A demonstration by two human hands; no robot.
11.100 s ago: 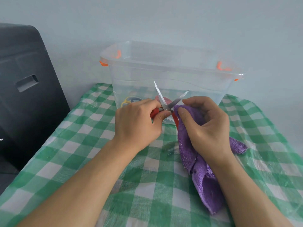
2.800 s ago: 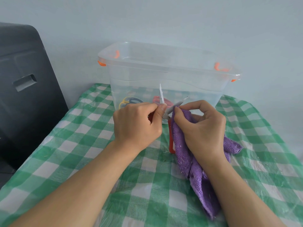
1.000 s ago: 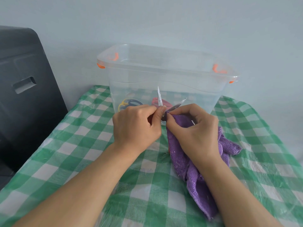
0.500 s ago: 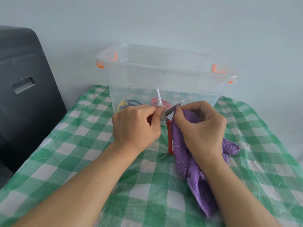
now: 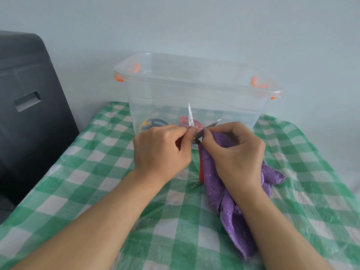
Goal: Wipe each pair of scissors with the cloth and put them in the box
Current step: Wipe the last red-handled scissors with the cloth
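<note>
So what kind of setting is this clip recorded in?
Probably a home or a small staged room, not a workshop: a table with a green checked tablecloth under clear plastic sheeting is pushed against a plain pale wall, with a clear plastic storage box on it and a dark chair back alongside.

The tabletop [image 5: 97,182] carries a green-and-white checked cover (under a clear plastic film). A transparent box [image 5: 194,90] stands at its far edge. A purple cloth [image 5: 233,215] trails onto it at right.
</note>
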